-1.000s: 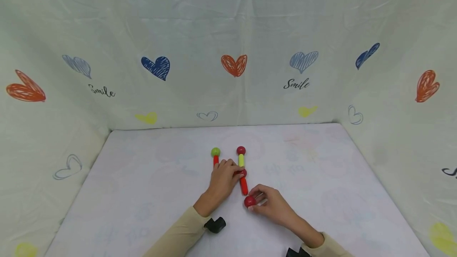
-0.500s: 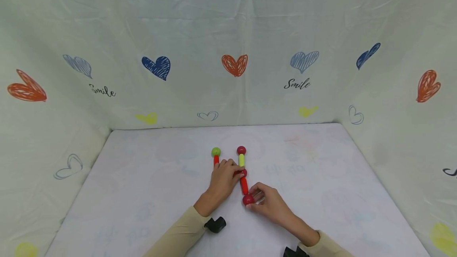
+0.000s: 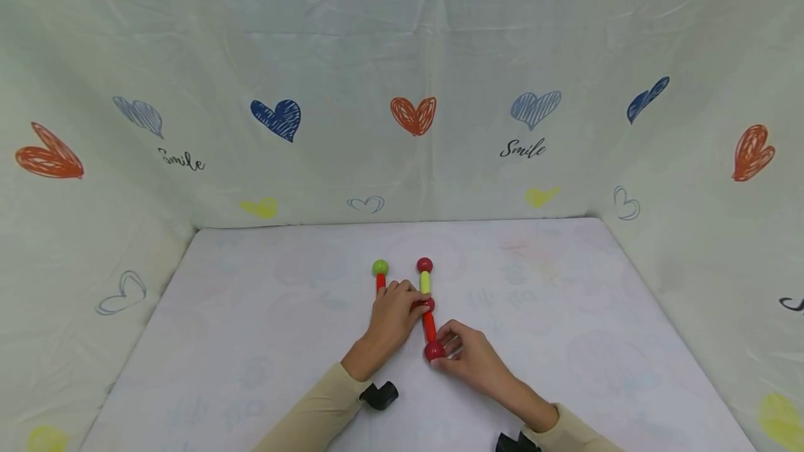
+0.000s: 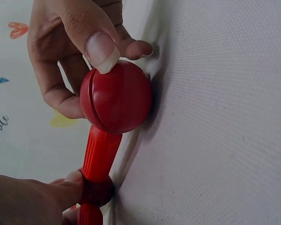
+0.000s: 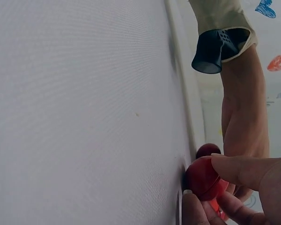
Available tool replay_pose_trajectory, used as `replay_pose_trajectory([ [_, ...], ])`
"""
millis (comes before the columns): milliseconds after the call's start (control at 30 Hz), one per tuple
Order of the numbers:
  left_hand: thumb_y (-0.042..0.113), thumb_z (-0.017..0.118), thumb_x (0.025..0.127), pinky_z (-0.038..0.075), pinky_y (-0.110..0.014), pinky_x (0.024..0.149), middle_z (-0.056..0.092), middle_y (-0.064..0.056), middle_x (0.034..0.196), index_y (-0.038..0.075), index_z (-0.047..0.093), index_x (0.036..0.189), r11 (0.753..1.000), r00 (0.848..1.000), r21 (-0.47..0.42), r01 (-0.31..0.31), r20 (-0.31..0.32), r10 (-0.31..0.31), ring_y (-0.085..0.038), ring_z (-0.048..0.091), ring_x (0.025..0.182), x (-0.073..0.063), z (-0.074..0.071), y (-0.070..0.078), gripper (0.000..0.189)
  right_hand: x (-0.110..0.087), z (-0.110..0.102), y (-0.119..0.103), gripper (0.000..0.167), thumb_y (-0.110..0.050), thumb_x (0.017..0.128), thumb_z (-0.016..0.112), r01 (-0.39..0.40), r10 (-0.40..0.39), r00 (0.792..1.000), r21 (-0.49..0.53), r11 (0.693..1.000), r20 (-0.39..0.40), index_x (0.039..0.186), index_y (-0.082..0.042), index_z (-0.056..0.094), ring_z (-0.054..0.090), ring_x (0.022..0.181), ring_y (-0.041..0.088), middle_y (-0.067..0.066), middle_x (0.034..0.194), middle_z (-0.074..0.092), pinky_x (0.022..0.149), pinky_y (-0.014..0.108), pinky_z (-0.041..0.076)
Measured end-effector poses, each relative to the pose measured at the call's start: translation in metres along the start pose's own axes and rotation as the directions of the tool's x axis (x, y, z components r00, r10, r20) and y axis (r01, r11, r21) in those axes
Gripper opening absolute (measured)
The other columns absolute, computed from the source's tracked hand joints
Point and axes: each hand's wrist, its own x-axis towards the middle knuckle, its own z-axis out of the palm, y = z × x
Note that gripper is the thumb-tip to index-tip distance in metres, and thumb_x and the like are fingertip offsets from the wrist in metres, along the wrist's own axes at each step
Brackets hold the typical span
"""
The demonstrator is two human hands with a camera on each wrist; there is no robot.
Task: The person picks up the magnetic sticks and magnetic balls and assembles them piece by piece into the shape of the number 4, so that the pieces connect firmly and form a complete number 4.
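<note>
My left hand [image 3: 391,314] pinches the middle red ball [image 3: 430,304], from which a red rod [image 3: 430,326] runs toward me. At that rod's near end sits another red ball [image 4: 117,96], pinched between thumb and fingers of my right hand [image 3: 470,358]. In the left wrist view the ball meets the rod's end. Beyond the middle ball, a yellow-green rod [image 3: 425,282] leads to a far red ball [image 3: 424,266]. To its left, a green ball [image 3: 380,267] tops a second red rod [image 3: 380,281], whose near part is hidden behind my left hand.
The pieces lie on a white-covered table [image 3: 283,284]. A pale sheet printed with hearts [image 3: 412,116] and words stands behind it and along both sides. Black wrist cameras sit at the left cuff [image 3: 380,395] and right cuff [image 3: 516,443].
My right hand has slid a little left with its red ball, closing the gap to the red rod's near end. The left hand has stayed in place.
</note>
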Motion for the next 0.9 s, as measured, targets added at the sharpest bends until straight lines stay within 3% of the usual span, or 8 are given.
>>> replay_pose_trajectory([
  [267, 0.023, 0.084, 0.092, 0.045, -0.034, 0.082, 0.068, -0.001, 0.096, 0.016, 0.082, 0.119, 1.0, 1.0, 0.028, -0.009, -0.005, 0.009, -0.018, 0.059, 0.092, 0.0, -0.001, 0.0, 0.028, 0.002, -0.006, -0.001, 0.033, -0.005, 0.084, 0.088, -0.003, 0.003, 1.0, -0.001, 1.0, 0.013, 0.109, -0.004, 0.067, 0.07, 0.087, 0.018, 0.004, 0.102, 0.071, 0.073, 0.019, 0.056],
  [633, 0.026, 0.084, 0.092, 0.047, -0.038, 0.087, 0.07, -0.002, 0.103, 0.016, 0.077, 0.126, 0.995, 0.999, 0.089, -0.041, -0.017, 0.042, -0.019, 0.061, 0.097, 0.002, 0.001, -0.003, 0.036, 0.009, -0.022, 0.004, 0.023, 0.001, 0.089, 0.078, 0.011, -0.01, 0.999, 0.032, 0.999, -0.048, 0.11, -0.001, 0.068, 0.071, 0.086, 0.018, 0.008, 0.102, 0.071, 0.073, 0.022, 0.058],
  [767, 0.028, 0.084, 0.093, 0.05, -0.042, 0.092, 0.072, -0.003, 0.111, 0.016, 0.075, 0.131, 0.995, 1.0, 0.093, -0.022, -0.017, 0.023, -0.022, 0.063, 0.102, 0.003, -0.001, -0.006, 0.041, 0.011, -0.03, 0.005, 0.025, -0.004, 0.091, 0.08, -0.016, 0.018, 0.997, 0.032, 0.999, -0.072, 0.112, 0.0, 0.068, 0.072, 0.087, 0.021, 0.009, 0.103, 0.072, 0.073, 0.022, 0.059],
  [900, 0.025, 0.085, 0.093, 0.05, -0.043, 0.094, 0.071, -0.003, 0.112, 0.016, 0.076, 0.128, 0.996, 0.998, 0.084, -0.002, -0.056, 0.007, -0.022, 0.063, 0.106, 0.002, -0.007, -0.016, 0.038, 0.014, -0.038, 0.008, 0.023, -0.006, 0.093, 0.079, -0.05, 0.053, 0.994, 0.033, 0.998, -0.094, 0.113, 0.0, 0.068, 0.073, 0.088, 0.02, 0.008, 0.104, 0.072, 0.073, 0.024, 0.06],
])
